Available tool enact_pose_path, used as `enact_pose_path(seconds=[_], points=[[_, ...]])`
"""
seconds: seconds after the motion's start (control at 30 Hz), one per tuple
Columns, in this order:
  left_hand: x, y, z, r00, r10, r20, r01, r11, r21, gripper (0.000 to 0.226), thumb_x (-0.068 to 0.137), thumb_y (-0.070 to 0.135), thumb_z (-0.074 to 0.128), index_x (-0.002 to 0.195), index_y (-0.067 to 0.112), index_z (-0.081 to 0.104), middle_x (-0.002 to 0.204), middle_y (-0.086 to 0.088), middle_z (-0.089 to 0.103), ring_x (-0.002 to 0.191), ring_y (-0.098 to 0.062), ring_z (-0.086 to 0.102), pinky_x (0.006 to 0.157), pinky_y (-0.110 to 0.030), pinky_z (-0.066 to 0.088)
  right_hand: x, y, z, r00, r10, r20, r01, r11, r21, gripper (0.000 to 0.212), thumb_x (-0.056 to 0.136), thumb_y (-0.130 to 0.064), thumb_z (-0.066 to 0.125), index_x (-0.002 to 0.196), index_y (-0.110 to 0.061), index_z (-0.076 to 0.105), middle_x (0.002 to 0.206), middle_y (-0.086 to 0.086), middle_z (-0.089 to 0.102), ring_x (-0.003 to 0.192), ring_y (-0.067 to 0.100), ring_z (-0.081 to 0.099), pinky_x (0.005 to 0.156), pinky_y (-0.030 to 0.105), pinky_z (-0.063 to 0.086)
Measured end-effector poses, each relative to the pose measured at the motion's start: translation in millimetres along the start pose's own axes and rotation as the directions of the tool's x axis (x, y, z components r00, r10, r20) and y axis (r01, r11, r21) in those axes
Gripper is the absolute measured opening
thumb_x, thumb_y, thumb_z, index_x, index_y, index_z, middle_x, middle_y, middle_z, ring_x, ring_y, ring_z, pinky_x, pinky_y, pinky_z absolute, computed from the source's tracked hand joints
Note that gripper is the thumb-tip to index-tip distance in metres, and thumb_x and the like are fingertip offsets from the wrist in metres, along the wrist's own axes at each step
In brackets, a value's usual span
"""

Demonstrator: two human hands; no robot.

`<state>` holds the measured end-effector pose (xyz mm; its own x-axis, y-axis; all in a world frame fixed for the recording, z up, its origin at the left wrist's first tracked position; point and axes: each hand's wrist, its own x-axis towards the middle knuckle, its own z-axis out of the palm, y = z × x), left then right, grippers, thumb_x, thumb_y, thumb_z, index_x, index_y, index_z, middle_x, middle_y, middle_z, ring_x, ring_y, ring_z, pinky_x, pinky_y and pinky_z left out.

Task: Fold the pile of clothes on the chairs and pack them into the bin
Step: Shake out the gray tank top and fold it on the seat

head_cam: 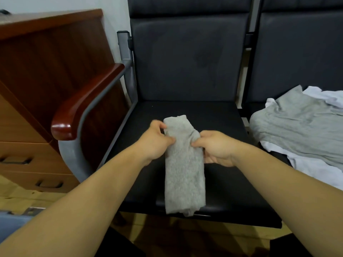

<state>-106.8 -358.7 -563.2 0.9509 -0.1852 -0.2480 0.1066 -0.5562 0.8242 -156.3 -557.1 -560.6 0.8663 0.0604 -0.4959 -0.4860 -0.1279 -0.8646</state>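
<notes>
A grey garment [183,169], folded into a long narrow strip, lies lengthwise on the black chair seat [232,191] in front of me. My left hand [155,143] pinches its left edge near the far end. My right hand [217,147] grips its right edge at the same height. On the seat to the right lies the pile of clothes: a loose grey garment [297,125] spread over white ones [315,169]. No bin is in view.
A wooden armrest on a grey metal frame [83,106] borders the seat on the left. Behind it stands a brown wooden desk with drawers [37,89]. Dark chair backs [185,56] rise behind both seats. The floor below is yellowish.
</notes>
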Motion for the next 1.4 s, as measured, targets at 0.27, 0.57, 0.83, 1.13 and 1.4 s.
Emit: enact_pose_path(seconds=[0.27,0.57,0.83,1.13,1.4], points=[[-36,34,-43,0.915,0.360,0.183,-0.384,0.916,0.117,0.057,0.080,0.001,0.080,0.126,0.031,0.063,0.110,0.008,0.072,0.100,-0.012,0.072,0.094,-0.041,0.059,-30,-34,-9,0.965,-0.246,0.092,0.262,0.926,-0.274,0.078,0.074,0.003,0.083,0.139,-0.026,0.052,0.123,0.000,0.071,0.113,0.017,0.069,0.100,0.042,0.056],[-61,84,-53,0.845,0.505,0.174,-0.502,0.637,0.585,0.023,0.095,0.014,0.063,0.112,0.027,0.070,0.105,0.011,0.068,0.096,-0.009,0.064,0.087,-0.036,0.057,-68,-82,1,0.934,-0.346,-0.088,0.177,0.663,-0.727,0.029,0.068,-0.025,0.090,0.091,-0.015,0.075,0.095,0.005,0.074,0.090,0.024,0.071,0.082,0.042,0.061],[-35,117,-53,0.791,0.612,0.008,-0.517,0.661,0.544,0.016,0.100,0.019,0.056,0.108,0.028,0.066,0.104,0.005,0.060,0.092,-0.015,0.062,0.080,-0.033,0.055,-68,-116,-11,0.867,-0.471,-0.164,0.180,0.601,-0.779,0.030,0.076,-0.030,0.082,0.094,-0.021,0.060,0.098,0.004,0.063,0.087,0.021,0.063,0.071,0.036,0.055],[-22,40,-13,0.874,0.484,-0.043,-0.470,0.865,0.177,0.037,0.088,0.000,0.066,0.098,0.035,0.066,0.099,0.008,0.070,0.089,-0.007,0.067,0.076,-0.025,0.055,-34,-63,9,0.867,-0.437,-0.239,0.078,0.594,-0.801,0.020,0.074,-0.037,0.065,0.068,-0.018,0.060,0.068,-0.004,0.067,0.062,0.018,0.068,0.062,0.031,0.057],[-29,-23,27,0.987,0.003,0.162,-0.021,0.994,0.105,0.020,0.078,0.036,0.066,0.086,0.019,0.074,0.090,0.003,0.073,0.085,-0.018,0.065,0.079,-0.040,0.055,-32,15,-12,0.985,-0.112,0.130,0.171,0.641,-0.748,0.017,0.083,-0.018,0.068,0.098,-0.026,0.067,0.094,-0.012,0.067,0.085,0.010,0.064,0.082,0.035,0.057]])
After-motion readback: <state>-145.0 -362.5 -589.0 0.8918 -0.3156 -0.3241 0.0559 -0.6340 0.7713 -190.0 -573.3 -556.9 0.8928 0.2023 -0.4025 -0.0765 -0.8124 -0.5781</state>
